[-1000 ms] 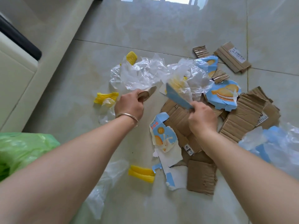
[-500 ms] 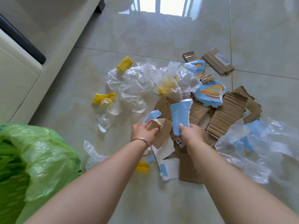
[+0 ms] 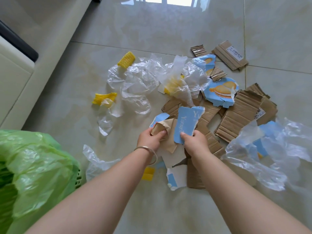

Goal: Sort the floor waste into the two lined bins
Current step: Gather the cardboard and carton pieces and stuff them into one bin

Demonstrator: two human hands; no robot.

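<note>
Bright daylight from the window ahead glares on the glossy floor (image 3: 168, 27); edges bow, forearms slightly soft.

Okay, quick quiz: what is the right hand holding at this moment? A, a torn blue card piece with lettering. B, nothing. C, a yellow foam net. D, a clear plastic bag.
A: the right hand pinches the torn blue card piece, printed with pale letters, above the cardboard.

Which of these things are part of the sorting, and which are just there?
Part of the job:
left hand gripping crumpled tan paper
right hand pinching torn blue card
green-lined bin
brown corrugated cardboard
clear plastic film
yellow foam netting

Just there:
cream cabinet
</note>
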